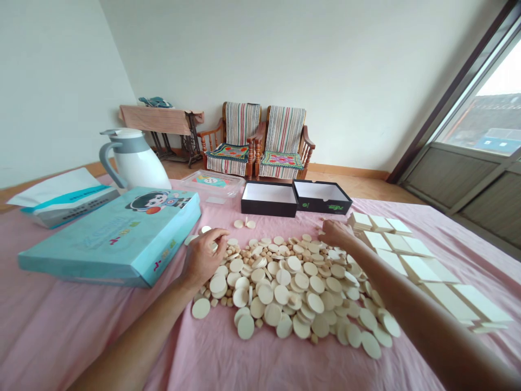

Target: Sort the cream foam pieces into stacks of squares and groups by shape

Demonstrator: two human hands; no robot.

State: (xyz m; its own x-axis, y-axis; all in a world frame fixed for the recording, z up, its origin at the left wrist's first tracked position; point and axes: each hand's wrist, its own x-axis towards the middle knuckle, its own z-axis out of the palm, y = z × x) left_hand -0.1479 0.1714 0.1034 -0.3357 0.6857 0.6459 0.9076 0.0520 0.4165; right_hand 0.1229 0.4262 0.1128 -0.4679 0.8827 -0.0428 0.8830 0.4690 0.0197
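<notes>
A broad heap of pale round wooden discs [281, 294] lies in front of me, with small wooden beads [266, 252] mixed in. My left hand [204, 255] rests at the heap's left edge, its fingers bent and the thumb apart from the index finger. A disc shows in that gap; whether the hand touches it is unclear. At the far right edge of the heap, my right hand [337, 234] has its fingers curled down and closed. Its fingertips are partly hidden, and anything in them cannot be made out. A few loose discs [238, 224] lie beyond the heap.
Stacks of square wooden tiles [419, 269] stand at right. Behind the heap are a black box [268, 207], another black box [325, 205] and a clear plastic container [220, 198]. At left are a blue carton [106, 239], a white jug [140, 165] and a tissue pack [69, 201].
</notes>
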